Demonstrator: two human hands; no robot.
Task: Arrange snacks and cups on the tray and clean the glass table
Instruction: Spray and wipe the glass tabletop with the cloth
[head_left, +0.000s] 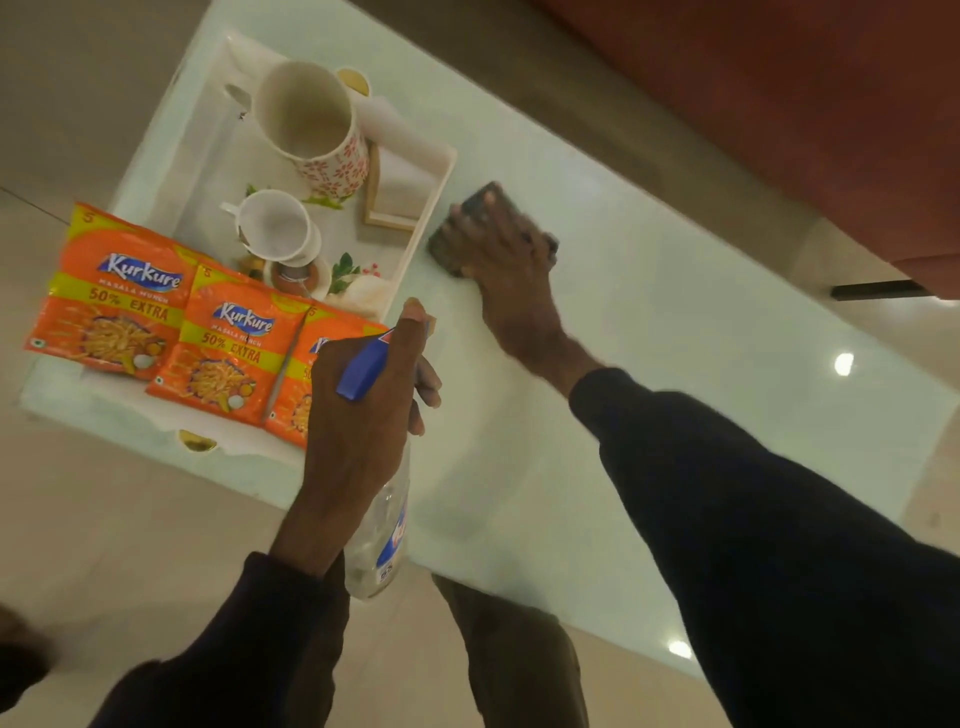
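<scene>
Below me the floor (130, 545) is pale beige polished tile, with a thin grout line (31, 200) crossing at the far left. A large piece of furniture in rusty red-brown upholstery (779, 104) fills the upper right corner, its dark base bar (878, 289) showing just above the floor. The room light is warm and dim, and two round white reflections of ceiling lamps (843, 364) shine on the glossy surface to my right, one near the middle and one lower down.
</scene>
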